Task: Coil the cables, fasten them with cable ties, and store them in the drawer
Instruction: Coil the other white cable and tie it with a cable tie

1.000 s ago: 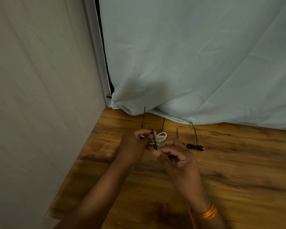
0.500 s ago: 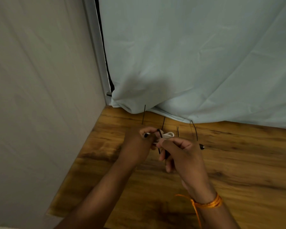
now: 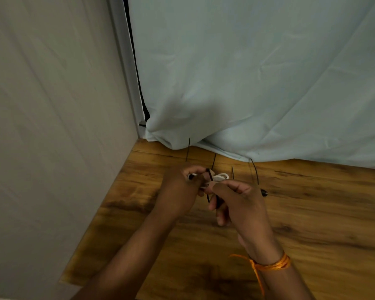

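The white cable [image 3: 220, 176] is bunched into a small coil held just above the counter [image 3: 312, 213], between the two hands and a little in front of the curtain [image 3: 247, 83]. The left hand [image 3: 180, 191] is clenched around the coil's near end, fingers [image 3: 194, 169] curled over the loops. The right hand [image 3: 240, 200] pinches a black cable tie [image 3: 208, 176] that crosses the coil, its tail hanging down below the fingers.

The cable looks light and soft, so the loops will likely spring apart if the left hand's hold loosens; gripping it across the middle of the bundle, where all the loops stack, should keep it together. The tie appears thin, stiff and slick, so it is best pinched close to its tip for threading into the head, then pulled along its length, not sideways.

More spare ties [image 3: 188, 149] lie on the counter between the hands and the curtain, well clear of the coil. A dark plug [image 3: 264, 193] sits just beside the right hand. No drawer is visible.
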